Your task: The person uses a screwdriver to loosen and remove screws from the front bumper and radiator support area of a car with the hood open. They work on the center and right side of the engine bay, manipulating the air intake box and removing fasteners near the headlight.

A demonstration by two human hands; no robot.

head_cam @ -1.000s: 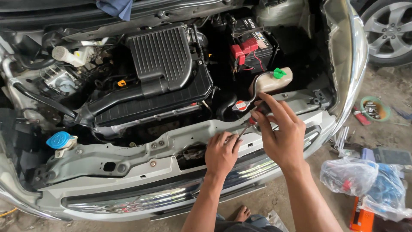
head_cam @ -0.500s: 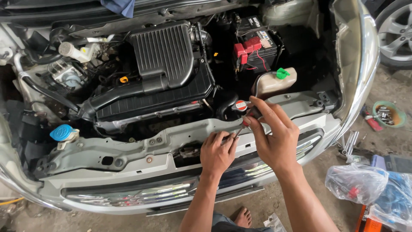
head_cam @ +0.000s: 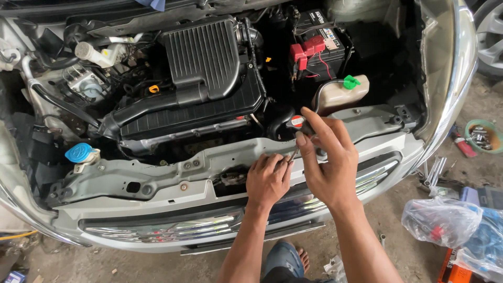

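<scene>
Item: screwdriver point(head_cam: 296, 137), black handle with red cap, upright over the grey front crossmember point(head_cam: 157, 175), before the black air box point(head_cam: 204, 63). Right hand point(head_cam: 327, 165) curled round its handle. Left hand point(head_cam: 268, 181) pinches the shaft tip, fingers closed.

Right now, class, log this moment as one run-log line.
left hand: steadies screwdriver tip at radiator support panel | right hand: grips screwdriver | bonnet open

We are noting a black, ribbed engine cover point(head_cam: 209, 68); a black battery point(head_cam: 319, 47) wearing red caps; a cream tank point(head_cam: 340, 94) showing a green cap point(head_cam: 350, 82); a blue cap point(head_cam: 79, 152); a screwdriver point(head_cam: 299, 128) showing a black-and-red handle; a silver-grey bumper point(head_cam: 157, 230).
</scene>
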